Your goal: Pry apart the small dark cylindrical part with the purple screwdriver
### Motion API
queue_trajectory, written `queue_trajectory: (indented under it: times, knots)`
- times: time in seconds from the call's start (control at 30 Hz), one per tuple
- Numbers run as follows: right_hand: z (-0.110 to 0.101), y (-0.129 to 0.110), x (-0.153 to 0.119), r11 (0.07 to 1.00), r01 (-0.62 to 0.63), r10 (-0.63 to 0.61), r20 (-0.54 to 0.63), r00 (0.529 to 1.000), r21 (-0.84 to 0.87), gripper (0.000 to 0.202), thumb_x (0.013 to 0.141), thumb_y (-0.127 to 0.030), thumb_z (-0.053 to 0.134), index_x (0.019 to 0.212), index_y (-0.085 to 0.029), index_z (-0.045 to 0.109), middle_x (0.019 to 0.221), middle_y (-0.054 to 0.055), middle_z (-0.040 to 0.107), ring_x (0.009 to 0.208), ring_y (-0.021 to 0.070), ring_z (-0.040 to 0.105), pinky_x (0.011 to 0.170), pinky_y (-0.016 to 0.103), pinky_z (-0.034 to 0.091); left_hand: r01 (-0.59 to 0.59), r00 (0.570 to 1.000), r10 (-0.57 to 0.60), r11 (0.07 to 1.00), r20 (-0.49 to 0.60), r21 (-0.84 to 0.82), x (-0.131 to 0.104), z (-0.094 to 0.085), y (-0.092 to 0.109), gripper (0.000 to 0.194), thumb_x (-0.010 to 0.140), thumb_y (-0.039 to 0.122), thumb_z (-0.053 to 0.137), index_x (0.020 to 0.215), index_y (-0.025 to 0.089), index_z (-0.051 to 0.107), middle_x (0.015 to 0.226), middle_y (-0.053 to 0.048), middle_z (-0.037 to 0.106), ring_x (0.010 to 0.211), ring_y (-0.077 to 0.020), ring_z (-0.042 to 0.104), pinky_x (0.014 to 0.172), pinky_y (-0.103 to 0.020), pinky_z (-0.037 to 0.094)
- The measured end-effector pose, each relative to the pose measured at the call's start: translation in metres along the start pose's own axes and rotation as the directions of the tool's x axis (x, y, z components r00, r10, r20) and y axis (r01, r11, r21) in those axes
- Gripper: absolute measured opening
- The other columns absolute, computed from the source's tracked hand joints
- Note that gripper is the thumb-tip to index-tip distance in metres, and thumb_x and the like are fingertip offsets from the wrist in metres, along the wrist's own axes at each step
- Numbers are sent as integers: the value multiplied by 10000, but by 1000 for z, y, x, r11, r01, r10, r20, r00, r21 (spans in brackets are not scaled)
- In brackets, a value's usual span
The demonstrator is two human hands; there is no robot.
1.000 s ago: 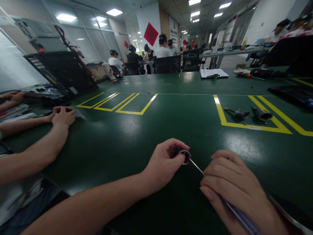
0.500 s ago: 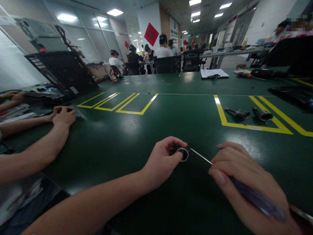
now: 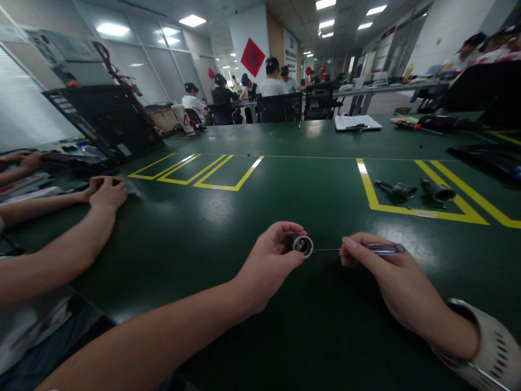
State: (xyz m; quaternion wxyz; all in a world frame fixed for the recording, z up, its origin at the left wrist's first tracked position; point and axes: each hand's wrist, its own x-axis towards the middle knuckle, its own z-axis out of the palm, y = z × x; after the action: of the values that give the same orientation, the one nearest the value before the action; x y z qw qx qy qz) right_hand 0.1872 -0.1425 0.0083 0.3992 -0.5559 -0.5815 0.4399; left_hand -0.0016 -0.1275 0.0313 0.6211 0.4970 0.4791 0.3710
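Note:
My left hand (image 3: 271, 260) is closed around a small round metal part (image 3: 303, 246), a cylindrical cup with its hollow end turned towards me. Small details show inside its rim; the rest of it is covered by my fingers. In my right hand (image 3: 391, 271) is a thin screwdriver (image 3: 385, 248) with a translucent purple handle, pinched near the base of its shaft. The shaft lies nearly level, and its tip meets the right side of the metal part's rim. Both hands are low over the green table (image 3: 220, 239).
Two metal cylindrical parts with stems (image 3: 401, 190) lie inside a yellow taped outline (image 3: 372, 195) at right. Behind is a clipboard with paper (image 3: 357, 123). A co-worker's hands (image 3: 108, 191) rest at the left edge. A dark device (image 3: 488, 157) sits far right.
My right hand has moved up and turned, bringing the screwdriver level and its tip to the metal part's rim. My left hand has tilted the part slightly, so its hollow end shows more.

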Motion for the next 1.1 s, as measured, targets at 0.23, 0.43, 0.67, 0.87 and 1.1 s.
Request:
queue_trajectory:
  times: [0.23,0.43,0.67,0.87,1.1]
  knots:
    - [-3,-15,-6,960,167,-164,34,986,-225,391,853,-448,441,579,-195,560,569,9,554,571,155,539,534,281,401,-12,998,9,999,-55,-44,-2,3,4,314,690,66,628,947,158,474,1071,-74,592,946,-181,592,869,-372,466]
    - [4,-15,-12,876,390,-396,40,918,-284,361,867,-342,458,539,-198,504,545,-7,528,548,141,519,546,286,399,-26,999,26,1000,-21,11,0,1,3,282,674,95,631,942,136,552,923,-50,613,843,-160,591,799,-343,478]
    - [0,-13,-22,743,613,-639,-14,769,-268,222,882,-183,441,670,-213,501,601,-35,532,611,125,533,831,335,404,-40,999,39,999,-24,-10,0,0,2,260,681,102,636,934,136,584,906,-41,634,824,-145,598,796,-322,480]
    - [3,-20,-35,638,714,-726,84,683,-289,142,861,-124,445,771,-206,518,709,-14,563,714,137,551,922,357,352,-48,999,49,997,9,-62,0,2,-1,240,679,92,640,915,130,616,887,-39,655,815,-133,606,763,-280,492]
    - [7,-18,-34,625,715,-709,155,688,-314,119,858,-105,470,809,-200,523,737,-6,563,735,135,540,919,370,335,-56,998,57,998,40,-28,-3,5,1,244,672,56,615,901,127,661,801,-19,667,755,-111,608,704,-225,488]
